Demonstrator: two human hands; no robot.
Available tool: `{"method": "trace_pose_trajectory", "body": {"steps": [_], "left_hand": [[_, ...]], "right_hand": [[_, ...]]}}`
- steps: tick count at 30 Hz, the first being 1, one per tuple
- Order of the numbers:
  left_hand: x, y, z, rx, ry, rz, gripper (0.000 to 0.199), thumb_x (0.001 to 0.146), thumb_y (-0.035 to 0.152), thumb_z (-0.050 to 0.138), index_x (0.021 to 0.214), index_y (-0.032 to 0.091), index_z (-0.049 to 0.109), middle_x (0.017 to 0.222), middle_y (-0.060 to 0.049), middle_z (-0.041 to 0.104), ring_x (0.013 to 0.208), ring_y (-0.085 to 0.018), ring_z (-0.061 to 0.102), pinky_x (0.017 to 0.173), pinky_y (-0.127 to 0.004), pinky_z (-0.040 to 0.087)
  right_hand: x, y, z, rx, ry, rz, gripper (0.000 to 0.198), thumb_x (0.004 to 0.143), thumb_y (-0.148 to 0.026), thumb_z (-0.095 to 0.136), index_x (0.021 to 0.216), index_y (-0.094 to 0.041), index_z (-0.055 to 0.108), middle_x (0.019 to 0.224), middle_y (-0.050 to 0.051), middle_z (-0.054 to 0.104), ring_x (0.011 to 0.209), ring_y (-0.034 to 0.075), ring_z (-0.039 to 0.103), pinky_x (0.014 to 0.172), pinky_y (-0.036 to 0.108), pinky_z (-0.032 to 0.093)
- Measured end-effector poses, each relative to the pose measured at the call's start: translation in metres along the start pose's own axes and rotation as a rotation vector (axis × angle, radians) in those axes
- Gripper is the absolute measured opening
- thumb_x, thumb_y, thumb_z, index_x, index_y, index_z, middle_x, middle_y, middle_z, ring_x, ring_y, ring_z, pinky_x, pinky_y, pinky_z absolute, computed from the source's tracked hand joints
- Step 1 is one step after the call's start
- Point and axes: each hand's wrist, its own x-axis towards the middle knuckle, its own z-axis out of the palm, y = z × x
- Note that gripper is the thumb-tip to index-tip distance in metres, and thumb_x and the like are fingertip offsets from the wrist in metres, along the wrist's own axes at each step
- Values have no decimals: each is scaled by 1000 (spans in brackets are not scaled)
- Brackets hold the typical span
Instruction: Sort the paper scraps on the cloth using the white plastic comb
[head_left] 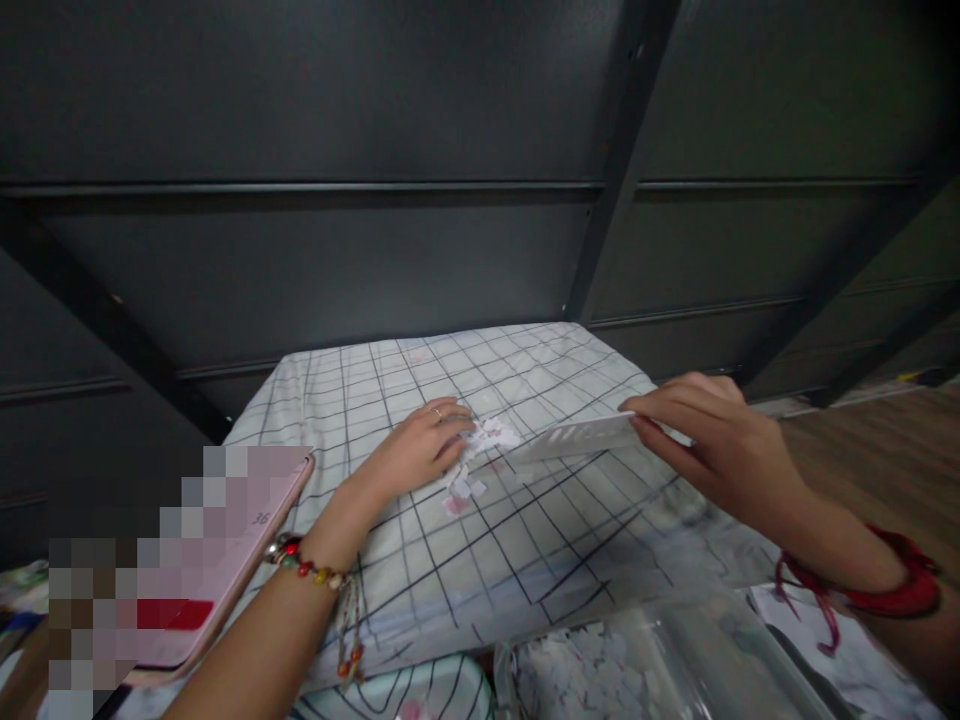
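Note:
A small pile of torn paper scraps (495, 434) lies on the white grid-patterned cloth (510, 370), with a few more scraps (459, 495) just in front. My left hand (420, 445) rests on the cloth at the pile's left edge, fingers loosely bent and apart, fingertips touching the scraps. Between thumb and fingers, my right hand (701, 430) pinches the right end of a thin white sheet (577, 435). The sheet is seen nearly edge-on, and its left end reaches close to the pile. I cannot make out whether it is paper or plastic.
A clear plastic box (637, 660) holding paper scraps stands at the front edge, beside a pale bowl-like container with dark lines (405, 690). A pink phone (247, 540) stands tilted at left. Dark panels (375, 270) rise behind the cloth; papers (847, 650) lie at lower right.

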Motion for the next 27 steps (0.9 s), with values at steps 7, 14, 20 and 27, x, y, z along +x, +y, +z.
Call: {"method": "trace_pose_trajectory", "body": {"steps": [7,14,20,27], "left_hand": [[2,9,-2,-55,-10,17,23,89,19,47,108,17,60,116,-10,59,118,-24,48,98,-43,43],[5,19,-2,-141,-35,67,25,89,26,51,110,19,61,119,-8,59,119,-24,47,100,-44,40],[7,17,2,-144,-30,86,26,90,25,48,112,18,60,118,-9,59,117,-24,48,99,-45,41],[1,4,5,-48,27,-28,23,90,18,43,103,15,62,112,-10,62,115,-24,49,97,-44,44]], "right_hand": [[-17,1,-11,64,-13,55,8,85,-20,52,88,-22,59,72,1,63,68,19,57,65,36,40],[-36,-12,-28,182,-42,104,11,83,-18,54,89,-24,61,74,1,65,71,19,60,67,36,44],[-40,-17,-56,88,-26,63,7,85,-20,53,90,-21,58,73,0,62,71,16,58,66,31,43],[11,14,14,-97,83,34,15,88,-22,49,85,-18,63,74,4,67,73,20,58,66,35,38]]}}
